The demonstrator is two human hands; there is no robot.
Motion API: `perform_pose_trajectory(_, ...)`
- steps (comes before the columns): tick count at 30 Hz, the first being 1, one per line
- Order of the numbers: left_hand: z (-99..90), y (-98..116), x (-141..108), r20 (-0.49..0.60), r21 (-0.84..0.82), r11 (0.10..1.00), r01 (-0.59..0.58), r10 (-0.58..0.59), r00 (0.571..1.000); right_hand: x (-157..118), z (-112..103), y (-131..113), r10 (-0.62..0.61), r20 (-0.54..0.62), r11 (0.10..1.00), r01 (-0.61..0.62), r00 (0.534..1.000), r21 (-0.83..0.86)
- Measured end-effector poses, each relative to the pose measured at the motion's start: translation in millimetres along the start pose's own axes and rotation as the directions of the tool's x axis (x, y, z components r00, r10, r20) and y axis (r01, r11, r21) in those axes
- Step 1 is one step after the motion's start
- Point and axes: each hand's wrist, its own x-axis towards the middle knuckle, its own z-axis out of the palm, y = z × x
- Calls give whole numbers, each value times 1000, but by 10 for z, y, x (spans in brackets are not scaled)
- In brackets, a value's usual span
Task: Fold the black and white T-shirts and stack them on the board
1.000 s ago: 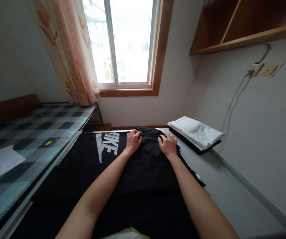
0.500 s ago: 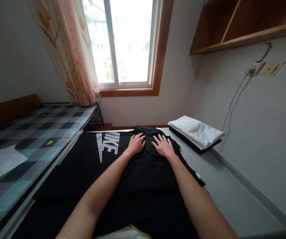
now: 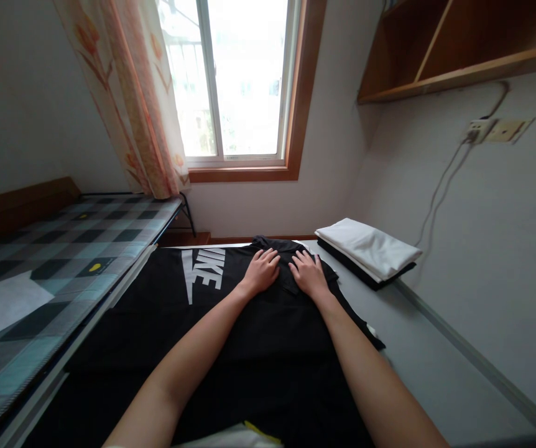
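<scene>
A black T-shirt (image 3: 268,336) with white lettering lies spread over the table in front of me. My left hand (image 3: 262,271) rests on its far part, palm down with fingers stretched out, right of the printed letters. Close beside it, my right hand (image 3: 309,274) lies on the folded-over cloth near the far right edge, fingers spread. Neither hand grips the fabric. Between and beyond my hands the dark cloth forms a small bunched fold (image 3: 272,241).
Folded white and black clothes (image 3: 368,247) are stacked on the white table (image 3: 440,361) to the right, by the wall. A bed with a checked mattress (image 3: 123,236) stands at left, with a paper (image 3: 7,305) on it. A wooden shelf (image 3: 459,68) overhangs the right side.
My left hand has slid slightly right over the shirt, and my right hand has shifted slightly right too. The shirt's outline looks the same.
</scene>
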Motion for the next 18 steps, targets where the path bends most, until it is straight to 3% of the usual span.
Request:
perform_pose_trajectory(4, 72, 34, 11, 73, -47, 998, 30, -27, 997, 14, 35, -5, -50, 64, 998, 47, 997, 39)
perform_pose_trajectory(9, 100, 44, -5, 209, -37, 991, 125, -114, 971, 15, 76, 19, 6, 157, 1000, -7, 988, 5)
perform_pose_trajectory(18, 18, 87, -12, 286, -1, 989, 151, -144, 947, 16, 65, 6, 71, 204, 997, -64, 976, -38)
